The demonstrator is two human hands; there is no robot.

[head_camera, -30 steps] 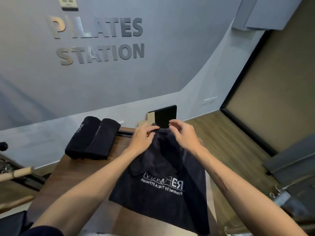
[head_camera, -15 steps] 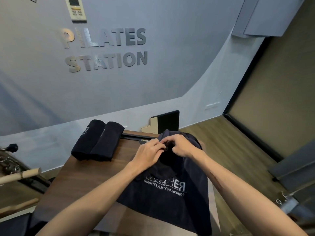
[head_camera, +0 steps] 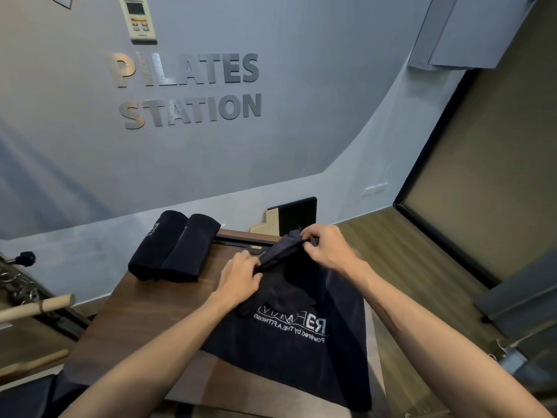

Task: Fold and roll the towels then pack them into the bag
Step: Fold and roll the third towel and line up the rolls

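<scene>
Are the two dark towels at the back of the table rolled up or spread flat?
Rolled up: the two towels lie as side-by-side cylinders on the table.

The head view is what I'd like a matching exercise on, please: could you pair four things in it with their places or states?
Things:
1. dark navy drawstring bag with white lettering
2. pair of rolled dark towels
3. pale wooden dowel
4. white wall remote control

Places or states:
A. mounted above the wall lettering
B. side by side at the far left of the wooden table
C. mouth gripped by left hand and right hand
D. pointing in from the left edge

Pairs: 1-C, 2-B, 3-D, 4-A
</scene>
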